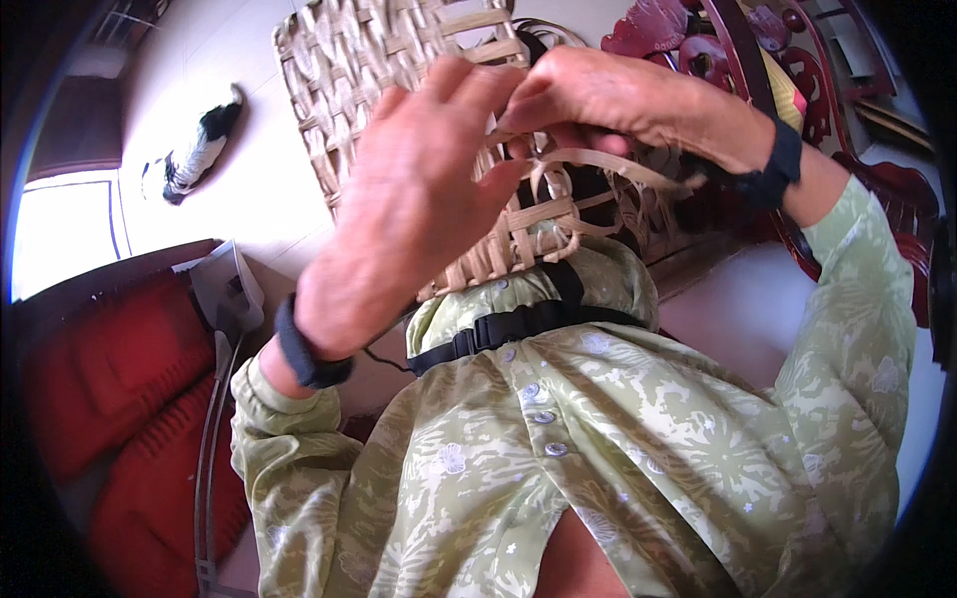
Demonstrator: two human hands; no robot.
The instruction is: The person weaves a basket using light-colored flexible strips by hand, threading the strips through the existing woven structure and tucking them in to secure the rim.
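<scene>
A woven panel [319, 90] of flat tan strips stands tilted in front of me, its lower edge against my waist. My left hand [424, 164] lies across the weave, its fingers bent over the right side and its thumb stretched toward that edge. Up against the left fingertips, my right hand [598, 100] pinches a tan strip [618, 166]. This strip's loose end curls off to the right, below my wrist. Several more loose strips [633, 214] hang beyond the panel's right edge. Exactly where the left fingertips grip is hidden.
On the pale floor [264, 189] at the far left lies a black-and-white animal [199, 154]. Red ribbed padding [120, 369] and a white piece on a bent metal rod [211, 429] stand nearer left. Dark red carved wooden furniture [713, 60] fills the upper right.
</scene>
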